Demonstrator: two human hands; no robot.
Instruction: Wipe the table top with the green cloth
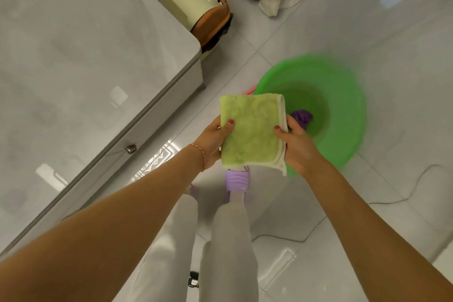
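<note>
Between both hands (255,140), folded green cloth (252,130)

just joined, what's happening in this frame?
A person stands on a tiled floor, holding a folded green cloth flat between both hands: left hand on its left edge, right hand on its right. The cloth is in the air over the near rim of a green basin on the floor, which has a purple cloth inside. The grey table top is off to the left, not yet touched by the cloth. A lidded bin stands past the table's corner.
</note>
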